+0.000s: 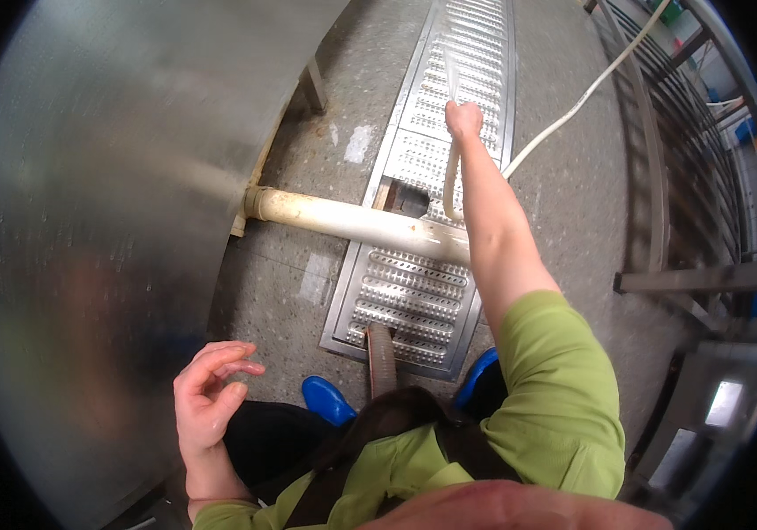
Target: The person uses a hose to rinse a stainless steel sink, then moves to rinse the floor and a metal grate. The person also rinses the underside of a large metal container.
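Note:
My right hand [464, 120] is closed around the end of a pale water hose [451, 180], held out over the perforated steel drain cover [464, 40]. Water sprays from the hose end onto the far part of the cover. From my fist the hose hangs down in a loop, partly hidden by my forearm, and its white length [574, 109] runs off to the upper right. My left hand [209, 394] holds nothing, its fingers curled and apart, beside the large stainless steel surface [107, 199] at the left.
A thick white plastic pipe [352, 222] crosses the drain from the left, near an uncovered gap [408, 199]. A ribbed hose [382, 358] enters the drain between my blue shoes [327, 399]. At the right stands a metal rack [657, 159]; a table leg [313, 85] stands at the left.

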`<state>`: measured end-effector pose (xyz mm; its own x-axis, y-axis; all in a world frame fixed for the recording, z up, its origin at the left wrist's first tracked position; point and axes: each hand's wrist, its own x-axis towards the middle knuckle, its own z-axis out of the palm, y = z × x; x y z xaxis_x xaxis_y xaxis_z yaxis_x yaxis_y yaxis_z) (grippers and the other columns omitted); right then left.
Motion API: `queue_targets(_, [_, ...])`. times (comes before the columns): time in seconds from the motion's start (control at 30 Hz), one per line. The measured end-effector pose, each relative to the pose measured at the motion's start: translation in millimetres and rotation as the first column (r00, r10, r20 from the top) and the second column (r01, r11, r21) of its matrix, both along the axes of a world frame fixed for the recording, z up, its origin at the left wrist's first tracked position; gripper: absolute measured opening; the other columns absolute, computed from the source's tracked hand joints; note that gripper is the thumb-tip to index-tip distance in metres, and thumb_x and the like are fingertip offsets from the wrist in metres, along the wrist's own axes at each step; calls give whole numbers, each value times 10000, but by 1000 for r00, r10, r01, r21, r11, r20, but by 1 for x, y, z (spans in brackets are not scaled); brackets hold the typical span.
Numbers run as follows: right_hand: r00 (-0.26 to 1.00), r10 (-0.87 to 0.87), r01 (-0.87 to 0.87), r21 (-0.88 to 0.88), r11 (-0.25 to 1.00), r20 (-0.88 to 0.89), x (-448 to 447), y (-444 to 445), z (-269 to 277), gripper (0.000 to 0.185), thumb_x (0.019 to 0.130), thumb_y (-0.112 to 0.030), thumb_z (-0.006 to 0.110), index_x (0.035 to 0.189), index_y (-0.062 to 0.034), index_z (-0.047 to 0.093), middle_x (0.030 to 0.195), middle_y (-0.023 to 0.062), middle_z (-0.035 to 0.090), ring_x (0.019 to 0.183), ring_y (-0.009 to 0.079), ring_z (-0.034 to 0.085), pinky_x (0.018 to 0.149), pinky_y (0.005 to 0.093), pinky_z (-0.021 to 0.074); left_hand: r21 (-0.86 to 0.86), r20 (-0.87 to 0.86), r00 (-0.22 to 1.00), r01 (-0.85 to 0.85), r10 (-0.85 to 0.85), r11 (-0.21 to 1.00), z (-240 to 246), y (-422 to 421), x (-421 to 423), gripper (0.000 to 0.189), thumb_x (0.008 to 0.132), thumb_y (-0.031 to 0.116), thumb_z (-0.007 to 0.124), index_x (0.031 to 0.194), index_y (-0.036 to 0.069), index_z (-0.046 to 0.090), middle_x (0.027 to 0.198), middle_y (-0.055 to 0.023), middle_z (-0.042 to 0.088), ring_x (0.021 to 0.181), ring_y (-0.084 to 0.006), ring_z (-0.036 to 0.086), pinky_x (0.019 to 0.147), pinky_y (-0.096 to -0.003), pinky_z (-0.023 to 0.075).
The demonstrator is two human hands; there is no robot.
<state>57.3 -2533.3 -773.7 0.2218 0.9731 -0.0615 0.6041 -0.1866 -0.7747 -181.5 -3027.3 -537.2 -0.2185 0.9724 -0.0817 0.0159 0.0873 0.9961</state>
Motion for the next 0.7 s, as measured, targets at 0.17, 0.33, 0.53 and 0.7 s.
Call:
queue_targets(0.17, [981, 52, -66, 72, 995, 185, 15, -6, -10, 382, 733, -275, 570, 736, 99, 644, 721, 274, 627, 783, 368, 643, 754, 418, 491, -27, -20, 1000, -1, 1, 1000, -2, 3, 2, 343, 765, 23, 643, 1096, -40, 578, 1099, -183, 555, 890, -256, 614, 800, -361, 508])
queue_targets(0.33, [994, 35, -36, 6, 999, 107, 49, -13, 5, 392, 708, -268, 544, 756, 108, 641, 767, 300, 619, 816, 404, 623, 787, 417, 475, -44, -24, 1000, 1, -2, 999, -3, 6, 6, 343, 765, 13, 633, 1099, -39, 577, 1099, -168, 558, 881, -242, 620, 800, -348, 505])
queue_targets(0.53, [979, 197, -198, 5, 980, 54, 44, -31, 2, 378, 724, -276, 540, 729, 85, 650, 728, 292, 613, 759, 403, 623, 760, 424, 486, -49, -22, 1000, 21, -22, 999, -6, 14, 9, 332, 773, -19, 599, 1104, -39, 573, 1104, -154, 563, 882, -225, 626, 797, -324, 500])
queue_targets(0.7, [963, 243, -257, 128, 958, 113, 25, -17, 9, 379, 745, -275, 511, 694, 79, 638, 740, 309, 597, 761, 434, 607, 756, 451, 483, -107, -82, 996, 28, -37, 994, -9, 20, 11, 312, 793, -28, 577, 1105, -36, 570, 1098, -136, 575, 862, -197, 637, 777, -293, 493])
